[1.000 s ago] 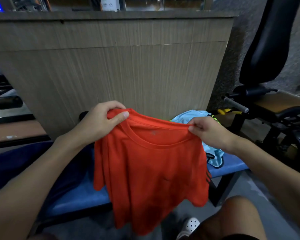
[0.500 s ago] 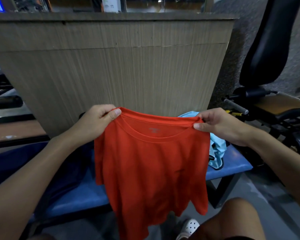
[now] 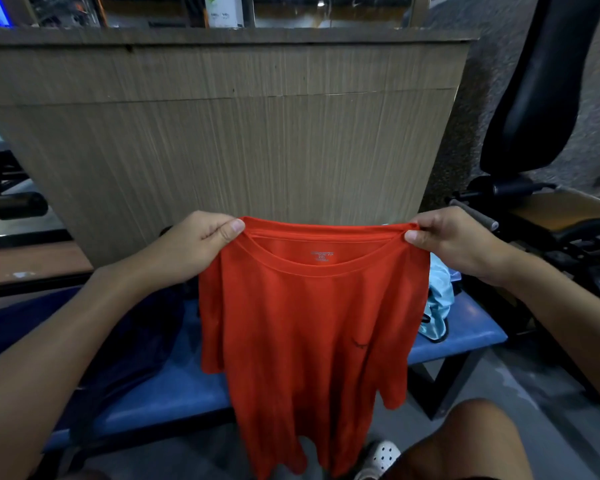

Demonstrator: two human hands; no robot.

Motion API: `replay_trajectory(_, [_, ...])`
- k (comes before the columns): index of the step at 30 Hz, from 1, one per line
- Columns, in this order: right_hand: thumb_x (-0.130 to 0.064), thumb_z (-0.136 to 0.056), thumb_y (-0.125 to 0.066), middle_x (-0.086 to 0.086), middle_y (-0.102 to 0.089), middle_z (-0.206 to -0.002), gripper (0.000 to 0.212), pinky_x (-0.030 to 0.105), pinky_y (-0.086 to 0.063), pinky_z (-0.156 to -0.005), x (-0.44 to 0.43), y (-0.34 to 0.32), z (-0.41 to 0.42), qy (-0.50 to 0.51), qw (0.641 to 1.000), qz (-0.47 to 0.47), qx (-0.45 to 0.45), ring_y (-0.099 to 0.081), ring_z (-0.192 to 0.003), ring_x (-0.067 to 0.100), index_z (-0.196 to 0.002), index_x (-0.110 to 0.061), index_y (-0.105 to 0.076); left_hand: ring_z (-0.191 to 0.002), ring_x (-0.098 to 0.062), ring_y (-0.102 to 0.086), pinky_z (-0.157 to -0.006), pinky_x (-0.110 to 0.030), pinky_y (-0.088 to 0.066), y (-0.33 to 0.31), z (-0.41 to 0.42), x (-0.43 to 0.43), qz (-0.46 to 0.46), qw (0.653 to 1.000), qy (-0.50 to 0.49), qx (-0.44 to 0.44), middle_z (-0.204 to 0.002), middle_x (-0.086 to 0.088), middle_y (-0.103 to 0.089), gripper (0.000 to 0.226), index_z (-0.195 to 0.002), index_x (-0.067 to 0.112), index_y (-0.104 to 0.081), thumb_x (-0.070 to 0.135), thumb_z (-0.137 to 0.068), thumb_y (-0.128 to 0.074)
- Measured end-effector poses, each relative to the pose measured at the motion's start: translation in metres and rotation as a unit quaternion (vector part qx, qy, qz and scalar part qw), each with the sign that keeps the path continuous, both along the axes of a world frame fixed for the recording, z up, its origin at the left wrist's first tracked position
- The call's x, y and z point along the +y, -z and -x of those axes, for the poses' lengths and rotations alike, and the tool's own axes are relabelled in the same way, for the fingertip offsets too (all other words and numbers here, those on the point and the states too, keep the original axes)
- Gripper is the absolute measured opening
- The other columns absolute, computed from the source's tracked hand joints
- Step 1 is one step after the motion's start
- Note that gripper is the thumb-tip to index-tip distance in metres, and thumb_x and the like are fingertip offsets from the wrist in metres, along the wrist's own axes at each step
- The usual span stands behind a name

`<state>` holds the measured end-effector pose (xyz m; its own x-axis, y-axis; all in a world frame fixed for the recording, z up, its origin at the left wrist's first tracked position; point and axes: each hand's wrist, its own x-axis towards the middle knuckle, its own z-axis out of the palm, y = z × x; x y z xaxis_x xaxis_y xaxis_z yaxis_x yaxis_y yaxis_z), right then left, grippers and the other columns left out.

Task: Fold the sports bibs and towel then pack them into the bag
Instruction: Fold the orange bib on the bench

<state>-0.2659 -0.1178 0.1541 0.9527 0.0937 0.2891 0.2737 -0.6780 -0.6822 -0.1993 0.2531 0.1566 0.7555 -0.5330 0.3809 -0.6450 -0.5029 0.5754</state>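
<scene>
An orange-red sports shirt (image 3: 309, 327) hangs in the air in front of me, spread flat with its neckline facing me. My left hand (image 3: 194, 242) pinches its left shoulder and my right hand (image 3: 454, 239) pinches its right shoulder, stretching the top edge taut. Behind the shirt, a light blue garment (image 3: 437, 306) lies crumpled on the blue padded bench (image 3: 465, 327). A dark navy fabric item (image 3: 132, 341), possibly the bag, lies on the bench at the left; I cannot tell its shape.
A wood-grain counter panel (image 3: 257, 140) stands right behind the bench. Black gym equipment with a padded seat back (image 3: 541, 91) fills the right side. My knee (image 3: 465, 445) and a white clog (image 3: 381, 457) are at the bottom on the grey floor.
My hands have moved apart and lifted, pulling the shirt's shoulders wide. The shirt went from bunched and tilted to hanging flat and level.
</scene>
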Motion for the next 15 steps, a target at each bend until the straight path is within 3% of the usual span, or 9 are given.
replay_trajectory(4, [-0.008,-0.094,-0.061,0.001,-0.066,-0.070,0.019,0.022,-0.049,-0.064,0.001,-0.002,0.003,0.020,0.999,-0.044,0.003,-0.058,-0.064,0.002,-0.076,-0.010,-0.066,-0.052,-0.010,-0.039,-0.046,-0.021,-0.033,-0.001,0.009,-0.011,0.024,1.000,-0.001,0.017,-0.060,-0.003,-0.039,0.066,-0.075,-0.013,-0.043,0.047,-0.102,-0.042])
replay_trajectory(6, [-0.012,-0.091,-0.066,0.003,-0.071,-0.072,0.011,0.017,-0.052,-0.063,0.003,-0.004,0.005,0.038,0.996,-0.084,0.014,-0.064,-0.064,0.003,-0.080,-0.009,-0.066,-0.053,-0.012,-0.035,-0.046,-0.022,-0.029,-0.001,0.012,-0.019,0.042,0.999,-0.014,0.010,-0.061,-0.004,-0.035,0.058,-0.068,-0.008,-0.038,0.038,-0.102,-0.043])
replay_trajectory(10, [-0.011,-0.089,-0.070,0.022,-0.068,-0.077,0.015,0.030,-0.050,-0.061,0.012,-0.007,0.005,0.084,0.983,-0.162,0.022,-0.061,-0.063,0.023,-0.081,-0.001,-0.061,-0.053,-0.008,-0.027,-0.050,-0.027,-0.019,-0.002,0.016,-0.040,0.087,0.994,-0.071,0.001,-0.060,0.000,-0.027,0.048,-0.062,0.009,-0.033,0.026,-0.104,-0.047])
replay_trajectory(13, [-0.008,-0.087,-0.070,0.016,-0.058,-0.071,0.016,0.025,-0.043,-0.051,0.028,-0.010,0.007,0.110,0.964,-0.239,0.034,-0.052,-0.053,0.016,-0.077,-0.007,-0.058,-0.048,-0.004,-0.022,-0.047,-0.025,-0.017,-0.004,0.019,-0.059,0.125,0.988,-0.093,0.025,-0.056,0.005,-0.023,0.048,-0.060,0.016,-0.031,0.024,-0.104,-0.048])
replay_trajectory(15, [-0.006,-0.086,-0.070,0.011,-0.057,-0.068,0.018,0.026,-0.041,-0.052,0.044,-0.012,0.010,0.093,0.951,-0.291,0.052,-0.050,-0.054,0.016,-0.076,-0.009,-0.056,-0.048,-0.004,-0.020,-0.047,-0.026,-0.016,-0.005,0.023,-0.073,0.137,0.985,-0.093,0.040,-0.055,0.008,-0.022,0.050,-0.059,0.021,-0.027,0.024,-0.104,-0.048])
